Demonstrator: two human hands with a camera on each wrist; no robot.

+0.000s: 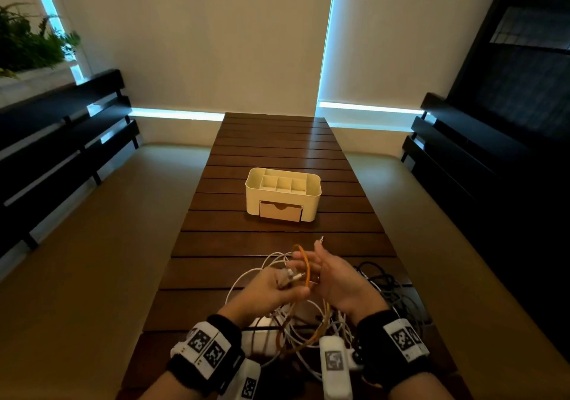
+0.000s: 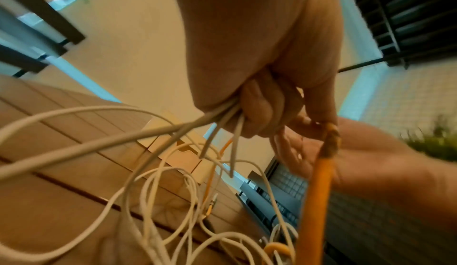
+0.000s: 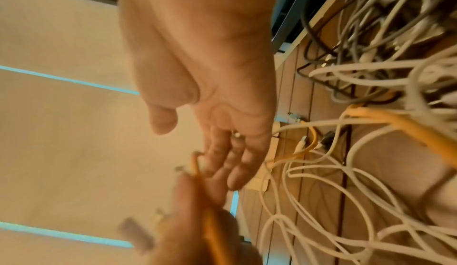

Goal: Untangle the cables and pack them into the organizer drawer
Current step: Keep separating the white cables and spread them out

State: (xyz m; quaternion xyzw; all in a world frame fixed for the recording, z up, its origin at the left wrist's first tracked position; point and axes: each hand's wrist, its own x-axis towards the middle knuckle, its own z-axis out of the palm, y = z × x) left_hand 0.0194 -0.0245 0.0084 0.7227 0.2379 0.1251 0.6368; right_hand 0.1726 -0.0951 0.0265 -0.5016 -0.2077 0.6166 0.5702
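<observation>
Low in the frame, the left hand (image 1: pixel 271 291) grip pinches limp white cables (image 2: pixel 217 120) near their plugs, the right hand (image 1: pixel 336 279) spread beside a light, springy orange cable (image 1: pixel 306 264).

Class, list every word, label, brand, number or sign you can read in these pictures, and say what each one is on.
No readable words, brands or numbers in any view.
Left wristband: black-and-white square code patterns, not text.
Right wristband: the same kind of code patterns, not text.
White device between the wrists: a grey square mark, too blurred to read.
Organizer: no label visible.
</observation>
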